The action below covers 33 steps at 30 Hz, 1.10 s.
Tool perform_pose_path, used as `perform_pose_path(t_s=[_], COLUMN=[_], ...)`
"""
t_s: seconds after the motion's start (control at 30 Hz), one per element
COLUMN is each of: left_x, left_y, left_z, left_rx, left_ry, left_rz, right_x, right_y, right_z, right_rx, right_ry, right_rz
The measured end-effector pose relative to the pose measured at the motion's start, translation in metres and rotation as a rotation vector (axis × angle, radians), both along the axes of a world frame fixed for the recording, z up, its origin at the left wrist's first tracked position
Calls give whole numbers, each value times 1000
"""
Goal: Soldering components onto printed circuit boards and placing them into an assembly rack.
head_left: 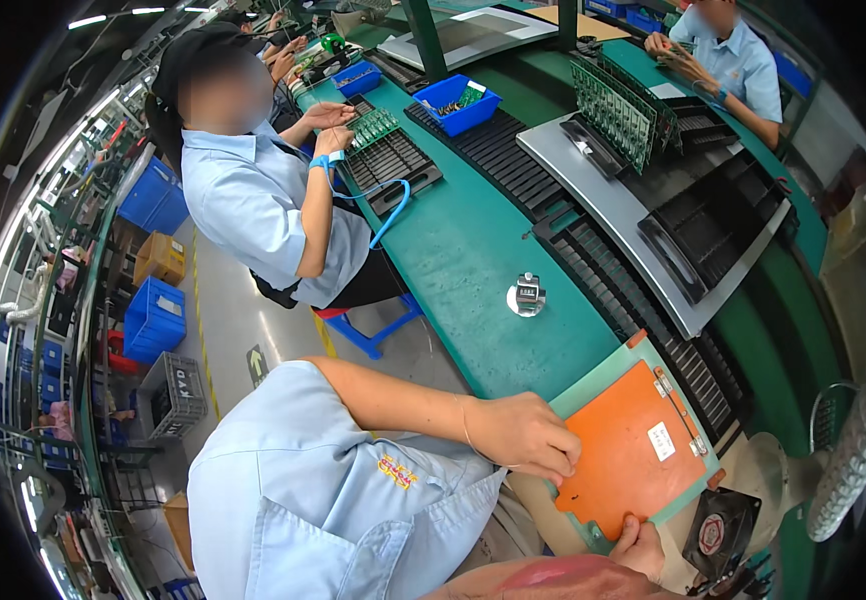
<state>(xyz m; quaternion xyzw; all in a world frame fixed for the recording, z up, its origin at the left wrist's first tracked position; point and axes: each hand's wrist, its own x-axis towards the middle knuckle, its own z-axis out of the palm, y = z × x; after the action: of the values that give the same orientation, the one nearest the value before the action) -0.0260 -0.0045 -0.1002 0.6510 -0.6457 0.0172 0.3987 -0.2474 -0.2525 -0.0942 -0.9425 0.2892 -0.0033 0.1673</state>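
In front of me lies an orange plate with a white label, joined by metal hinges along its right side to a pale green base. My left hand reaches in from the left, its curled fingers closed at the plate's left edge. At the near edge is my right hand, thumb against the orange plate and the other fingers mostly hidden below the rim. What lies beneath the plate is hidden. Beyond the base, a small metal tally counter rests on a round white disc on the green bench.
A black fan stands close to my right hand. A dark slatted conveyor runs past the base, carrying a silver panel with black trays and upright circuit boards. Co-workers sit farther along. A blue bin holds parts.
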Motion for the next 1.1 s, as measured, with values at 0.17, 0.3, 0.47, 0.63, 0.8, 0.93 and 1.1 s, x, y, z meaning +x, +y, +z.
perform_pose_path(t_s=[0.17,0.3,0.47,0.63,0.8,0.93,1.1], left_x=[0,-15,-28,-32,-32,-36,-35], left_y=[-6,-42,-51,-52,-50,-50,-47], left_z=[5,7,4,2,4,4,11], left_rx=[129,242,240,219,203,224,257], left_ry=[-239,-285,-286,-311,-341,-334,-311], left_rz=[28,44,103,159,174,145,109], right_x=[0,7,-3,-6,3,2,4], right_y=[18,30,70,79,79,87,97], right_z=[6,9,28,20,13,8,6], right_rx=[29,-2,18,-126,-346,-374,-315], right_ry=[-139,-170,-192,-250,-211,-180,-252], right_rz=[-49,-88,-39,31,38,-75,-243])
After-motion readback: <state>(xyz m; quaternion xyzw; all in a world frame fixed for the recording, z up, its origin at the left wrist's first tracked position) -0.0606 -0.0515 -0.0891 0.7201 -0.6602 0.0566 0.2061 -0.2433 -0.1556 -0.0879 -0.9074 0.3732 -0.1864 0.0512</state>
